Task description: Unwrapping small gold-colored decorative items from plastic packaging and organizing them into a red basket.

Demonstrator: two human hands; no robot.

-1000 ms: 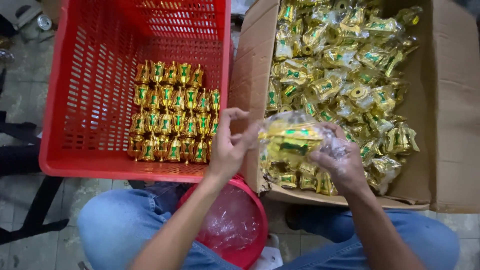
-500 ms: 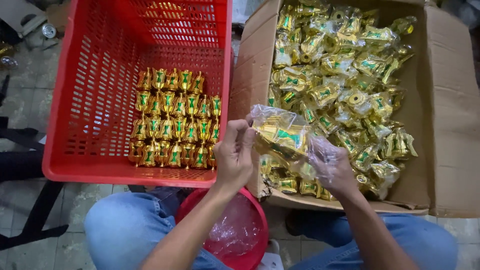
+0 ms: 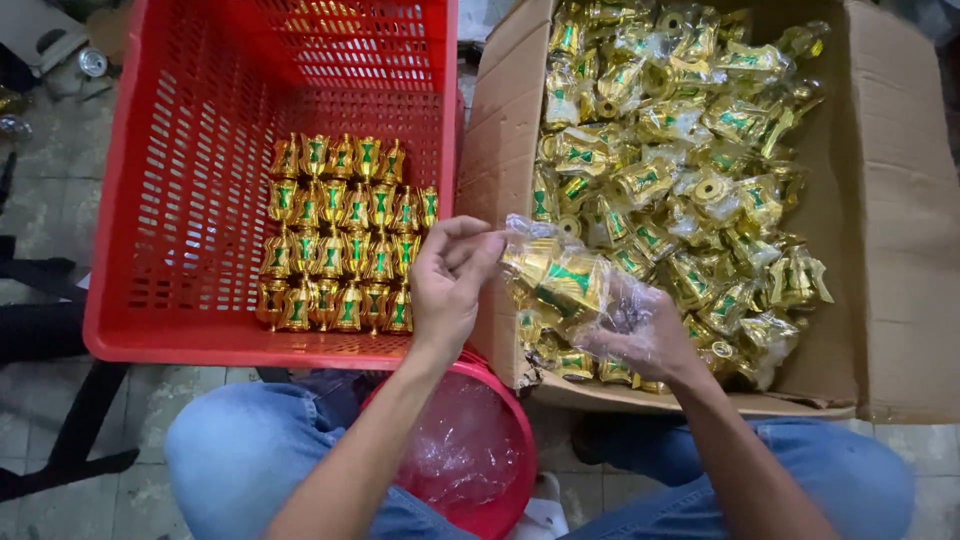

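Head view: since half a second ago the left hand [image 3: 447, 285] has slid up to pinch the wrap's top edge while the right hand [image 3: 640, 335] grips the wrapped gold pot [image 3: 562, 282] lower, over the box [image 3: 900, 200], so unwrapping seems underway.

The wrapper [image 3: 560, 270] in both hands is thin clear plastic film, crinkled and glossy, over a shiny gold piece with green bands. The pots [image 3: 345, 235] in the crate [image 3: 150, 180] share that mirror-like gold finish. The crate is red moulded plastic, perforated, slightly glossy. The box [image 3: 900, 200] is matt brown cardboard, frayed at one corner. The bucket [image 3: 500, 500] is smooth red plastic holding crumpled film. The jeans [image 3: 240, 450] are blue denim.
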